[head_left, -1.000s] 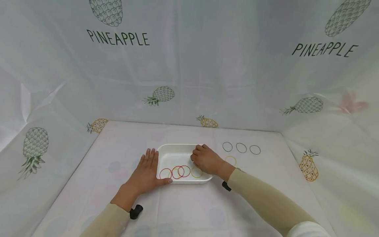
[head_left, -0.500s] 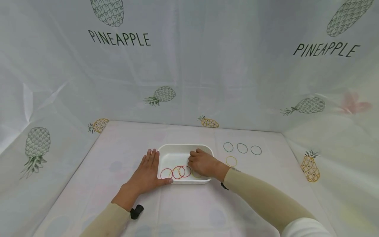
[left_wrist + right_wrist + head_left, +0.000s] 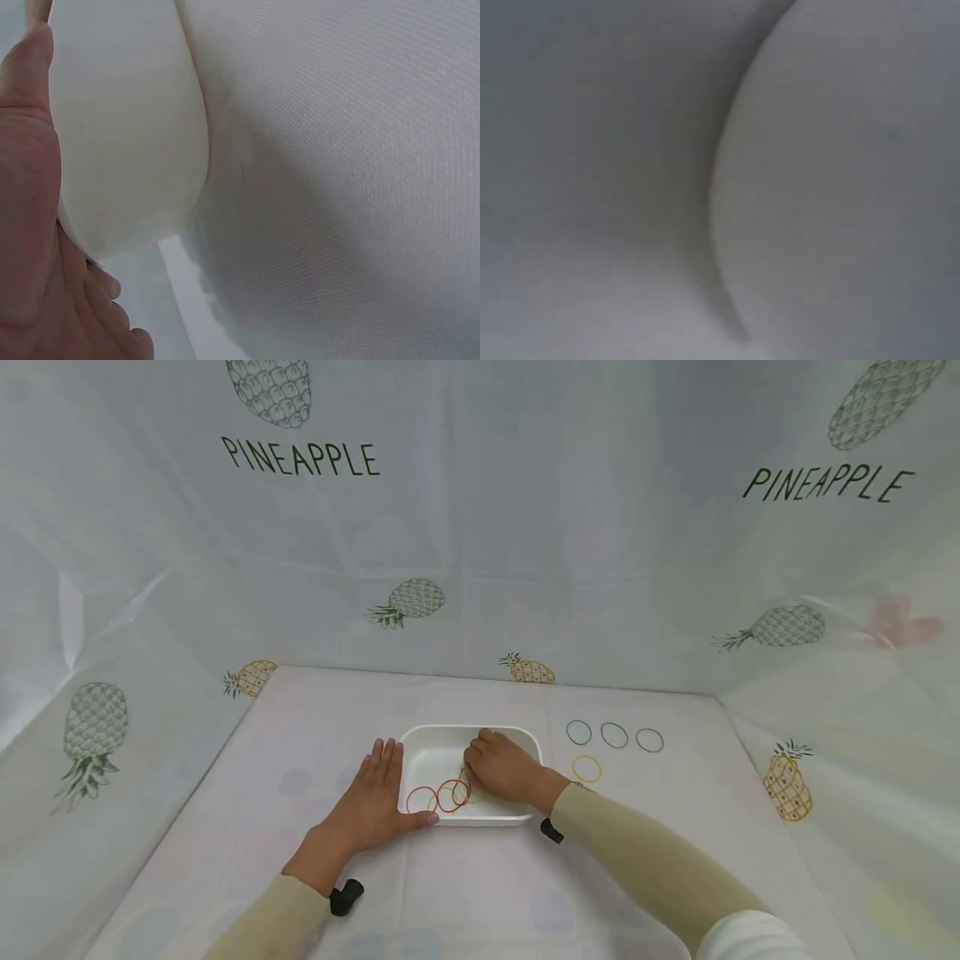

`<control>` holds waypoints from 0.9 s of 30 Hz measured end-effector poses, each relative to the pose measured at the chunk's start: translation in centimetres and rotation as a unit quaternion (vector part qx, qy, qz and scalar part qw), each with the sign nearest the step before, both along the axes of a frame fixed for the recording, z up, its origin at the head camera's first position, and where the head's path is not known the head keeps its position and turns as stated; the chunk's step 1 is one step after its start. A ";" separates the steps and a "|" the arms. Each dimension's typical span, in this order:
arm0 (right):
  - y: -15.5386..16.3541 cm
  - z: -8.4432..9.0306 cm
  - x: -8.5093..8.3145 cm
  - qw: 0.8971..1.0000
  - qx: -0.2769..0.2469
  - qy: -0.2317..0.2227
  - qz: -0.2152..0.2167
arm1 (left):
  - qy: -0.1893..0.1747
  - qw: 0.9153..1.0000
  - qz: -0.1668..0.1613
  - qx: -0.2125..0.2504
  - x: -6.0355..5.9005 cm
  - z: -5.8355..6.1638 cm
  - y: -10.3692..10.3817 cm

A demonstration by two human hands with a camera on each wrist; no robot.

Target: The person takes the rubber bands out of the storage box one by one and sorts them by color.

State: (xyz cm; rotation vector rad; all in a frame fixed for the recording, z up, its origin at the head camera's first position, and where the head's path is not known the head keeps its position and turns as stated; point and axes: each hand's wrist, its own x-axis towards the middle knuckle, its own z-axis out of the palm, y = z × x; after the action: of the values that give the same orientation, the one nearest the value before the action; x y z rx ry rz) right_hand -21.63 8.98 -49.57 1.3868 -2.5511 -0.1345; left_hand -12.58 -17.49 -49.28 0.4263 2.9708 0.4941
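A white tray (image 3: 450, 730) sits mid-table and holds red rubber bands (image 3: 422, 799) overlapping a yellow one. My left hand (image 3: 372, 793) lies flat on the cloth against the tray's left side, thumb along the front rim. The left wrist view shows that thumb and palm (image 3: 30, 225) beside the tray's outer wall (image 3: 127, 135). My right hand (image 3: 480, 768) is inside the tray with curled fingers, pinching the rightmost red band (image 3: 462, 787), which stands tilted up from the tray floor. The right wrist view is a white blur.
On the cloth right of the tray lies a yellow band (image 3: 587, 768). Behind it, three dark green bands (image 3: 613, 735) lie in a row. Pineapple-print sheeting covers the table and rises as walls at the back and both sides.
My right hand slid leftward across the tray, from its right end to the red bands, and took hold of the rightmost one. The left hand stayed put.
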 end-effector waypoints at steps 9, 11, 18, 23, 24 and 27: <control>-1.7 -0.7 -0.5 0.999 0.006 0.007 -0.036 | 0.002 1.000 -0.006 0.011 -0.1 -0.3 0.0; -1.8 -0.7 -0.4 0.999 0.015 0.002 -0.045 | 0.004 1.000 -0.004 0.012 -0.1 -0.4 -0.1; -1.4 -0.8 -0.3 0.996 -0.002 -0.049 -0.080 | 0.003 1.000 -0.001 0.016 -0.1 -0.4 -0.1; -1.5 -1.4 -0.5 0.993 -0.050 -0.094 -0.043 | 0.000 1.000 0.001 0.020 -0.1 -0.3 -0.2; -1.6 -1.5 -0.6 0.993 -0.057 -0.098 -0.030 | 0.000 1.000 0.001 0.021 -0.1 -0.3 -0.1; -1.9 -1.8 -0.8 0.993 -0.062 -0.098 0.000 | 0.003 1.000 0.000 0.021 -0.1 -0.4 -0.2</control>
State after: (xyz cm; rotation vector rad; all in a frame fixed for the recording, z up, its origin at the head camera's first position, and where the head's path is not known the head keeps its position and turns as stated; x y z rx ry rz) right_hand -22.39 7.10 -51.39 1.4169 -2.6632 0.1665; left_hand -12.69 -17.69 -49.70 0.4320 2.9718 0.5583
